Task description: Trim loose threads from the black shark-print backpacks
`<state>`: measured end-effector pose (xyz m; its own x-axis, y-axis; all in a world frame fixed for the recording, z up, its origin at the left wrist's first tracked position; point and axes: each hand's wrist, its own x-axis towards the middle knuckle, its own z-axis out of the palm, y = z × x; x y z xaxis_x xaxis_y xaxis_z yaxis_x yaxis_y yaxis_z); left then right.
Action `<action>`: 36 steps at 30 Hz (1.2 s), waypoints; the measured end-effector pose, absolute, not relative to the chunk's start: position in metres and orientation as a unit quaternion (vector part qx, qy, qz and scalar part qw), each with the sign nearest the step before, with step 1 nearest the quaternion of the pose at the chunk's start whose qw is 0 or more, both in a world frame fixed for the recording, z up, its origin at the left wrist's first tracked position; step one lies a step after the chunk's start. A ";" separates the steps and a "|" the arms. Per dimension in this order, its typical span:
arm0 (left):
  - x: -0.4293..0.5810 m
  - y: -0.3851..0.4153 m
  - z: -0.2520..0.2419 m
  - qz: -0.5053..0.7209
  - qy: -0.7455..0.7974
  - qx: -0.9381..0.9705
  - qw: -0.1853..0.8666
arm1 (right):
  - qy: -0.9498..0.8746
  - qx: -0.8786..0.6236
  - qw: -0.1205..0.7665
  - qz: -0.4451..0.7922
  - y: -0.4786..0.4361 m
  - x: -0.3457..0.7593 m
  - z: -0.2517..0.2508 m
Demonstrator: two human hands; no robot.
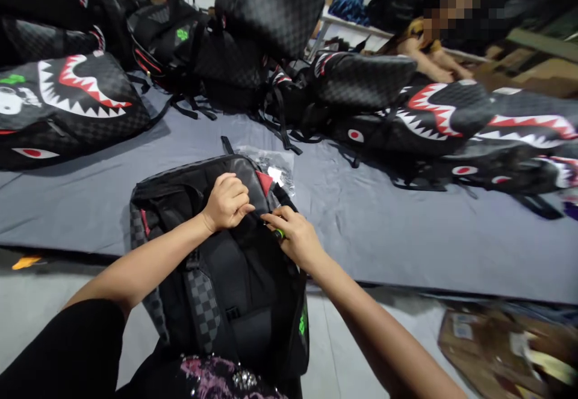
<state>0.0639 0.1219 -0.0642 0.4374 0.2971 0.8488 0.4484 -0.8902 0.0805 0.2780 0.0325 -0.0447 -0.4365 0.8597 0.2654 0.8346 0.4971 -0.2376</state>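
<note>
A black backpack [253, 290] with grey checkered strap and panels leans against the table edge in front of me, its straps towards me. My left hand [229, 202] is closed on the fabric near its top, the thumb stretched towards my right hand. Pinched in my right hand [298, 236] is a small tool with a yellow-green part [279, 233]; its tip is at the bag's upper right edge, and my fingers hide most of it. Red lining [264, 181] shows at that edge. Behind the bag lies a clear plastic bag [271, 164].
Shark-mouth backpacks lie on the grey-covered table [406, 230], one at left [85, 110] and several at right [433, 113]. More black bags [271, 8] are piled along the back. Another person [424, 56] sits beyond. Brown packaging [478, 351] is on the floor at lower right.
</note>
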 end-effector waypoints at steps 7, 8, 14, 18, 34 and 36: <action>0.063 0.128 -0.075 -0.459 -0.221 -0.859 0.048 | -0.888 -0.452 -0.043 0.078 0.064 0.274 -0.015; 0.063 0.130 -0.076 -0.460 -0.219 -0.859 0.045 | -0.892 -0.444 -0.058 0.062 0.065 0.273 -0.013; 0.063 0.133 -0.081 -0.472 -0.204 -0.857 0.031 | -0.910 -0.414 -0.024 -0.018 0.062 0.276 -0.024; 0.064 0.133 -0.082 -0.469 -0.201 -0.859 0.036 | -0.910 -0.410 -0.048 0.023 0.072 0.277 -0.022; 0.066 0.134 -0.087 -0.482 -0.184 -0.856 0.035 | -0.904 -0.419 -0.083 -0.018 0.080 0.260 -0.028; 0.067 0.134 -0.088 -0.490 -0.187 -0.851 0.024 | -0.915 -0.395 -0.072 -0.034 0.081 0.261 -0.027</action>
<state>0.0669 0.1337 -0.0875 0.4494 0.2955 0.8431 0.3424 -0.9286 0.1430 0.2605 0.0810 -0.0273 -0.6768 0.7286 -0.1054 0.7188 0.6849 0.1192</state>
